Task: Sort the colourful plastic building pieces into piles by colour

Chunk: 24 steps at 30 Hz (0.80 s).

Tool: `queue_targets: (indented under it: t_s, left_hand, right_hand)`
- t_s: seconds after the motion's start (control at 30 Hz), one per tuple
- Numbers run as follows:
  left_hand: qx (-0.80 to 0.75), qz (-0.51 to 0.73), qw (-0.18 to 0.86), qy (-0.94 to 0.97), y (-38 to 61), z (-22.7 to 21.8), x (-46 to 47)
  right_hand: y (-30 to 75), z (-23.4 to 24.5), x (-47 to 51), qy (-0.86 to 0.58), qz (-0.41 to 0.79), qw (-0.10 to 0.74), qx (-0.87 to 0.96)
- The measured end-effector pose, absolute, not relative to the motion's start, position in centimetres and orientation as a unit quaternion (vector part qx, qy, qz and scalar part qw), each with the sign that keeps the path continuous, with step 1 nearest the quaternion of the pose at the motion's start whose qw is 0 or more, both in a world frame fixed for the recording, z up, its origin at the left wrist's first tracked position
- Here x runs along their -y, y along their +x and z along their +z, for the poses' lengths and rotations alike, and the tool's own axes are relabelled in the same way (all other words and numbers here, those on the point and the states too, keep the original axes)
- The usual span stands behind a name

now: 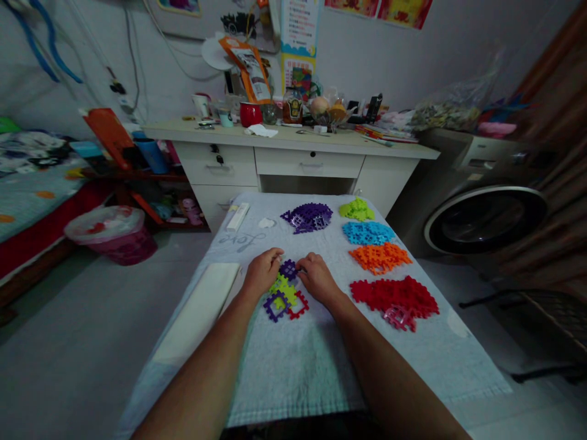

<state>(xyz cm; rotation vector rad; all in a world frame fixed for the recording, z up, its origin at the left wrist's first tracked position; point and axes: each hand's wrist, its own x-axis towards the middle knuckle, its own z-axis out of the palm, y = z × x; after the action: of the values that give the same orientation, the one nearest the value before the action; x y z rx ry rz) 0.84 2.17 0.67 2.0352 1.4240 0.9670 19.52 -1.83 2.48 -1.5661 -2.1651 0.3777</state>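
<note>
A small flat assembly of toothed, interlocking plastic building pieces lies on the cloth between my hands. It has yellow-green pieces point(285, 289) in the middle, a purple square frame point(277, 306) at the near left and a red square frame point(299, 305) at the near right. At its far end is a purple square piece point(288, 269). My right hand point(316, 276) has its fingers closed on the right edge of that purple piece. My left hand point(263, 270) is beside the assembly's left side, fingers drawn together; what they grip is hidden.
Sorted piles of pieces lie on the cloth-covered table point(293, 373): purple point(309, 218), green point(358, 209), blue point(368, 233), orange point(380, 258) and red point(397, 296). A long white board point(197, 311) lies left. Behind stand a cluttered desk point(220, 164) and a washing machine point(477, 189).
</note>
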Motion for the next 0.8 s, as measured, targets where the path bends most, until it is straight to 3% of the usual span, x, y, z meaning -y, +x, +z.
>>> queue_targets:
  t_s: [0.57, 0.8]
  left_hand:
    - [-0.499, 0.319, 0.232, 0.772, 0.9, 0.7, -2.4]
    - [-0.527, 0.353, 0.221, 0.741, 1.1, 0.5, -2.6]
  right_hand:
    - [19.7, 1.0, 1.0, -0.588, 0.135, 0.362, 0.711]
    - [20.1, 1.9, -0.7, -0.611, 0.198, 0.400, 0.653]
